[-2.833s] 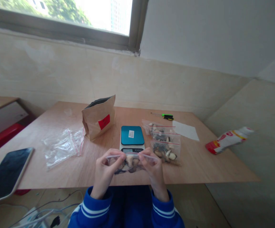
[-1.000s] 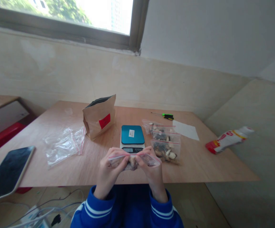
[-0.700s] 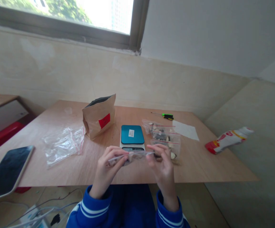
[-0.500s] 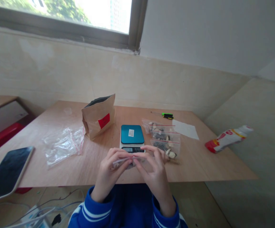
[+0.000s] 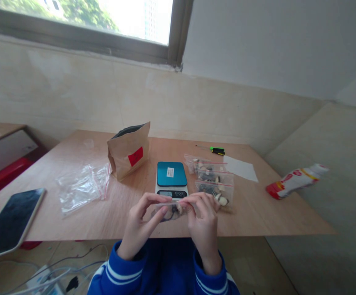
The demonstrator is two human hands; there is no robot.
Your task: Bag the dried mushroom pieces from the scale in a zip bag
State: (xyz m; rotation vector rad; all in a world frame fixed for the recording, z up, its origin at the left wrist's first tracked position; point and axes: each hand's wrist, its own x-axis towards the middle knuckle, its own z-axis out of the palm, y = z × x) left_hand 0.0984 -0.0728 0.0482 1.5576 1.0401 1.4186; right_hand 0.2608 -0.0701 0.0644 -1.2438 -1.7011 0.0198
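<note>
Between my two hands, just in front of the scale, is a clear zip bag (image 5: 173, 211) with dark and pale dried pieces inside. My left hand (image 5: 144, 219) pinches its left side near the top edge, thumb against fingers. My right hand (image 5: 203, 217) grips the right end the same way. Behind the bag sits a kitchen scale (image 5: 172, 176) with a blue plate; my fingers partly cover its front edge. To the right of the scale lie several filled zip bags (image 5: 213, 180), overlapping, with what look like dried mushroom pieces in them.
An open brown paper pouch (image 5: 130, 153) with a red label stands behind left. Flat clear bags (image 5: 84, 186) and a phone (image 5: 13, 221) lie to the left. Screwdrivers (image 5: 216, 150), white paper (image 5: 241, 168) and a red-and-white bottle (image 5: 296, 180) are on the right.
My right hand has shifted its fingers to the bag's right end, and my hands are slightly farther apart. More of the bag's contents and the scale's front now show.
</note>
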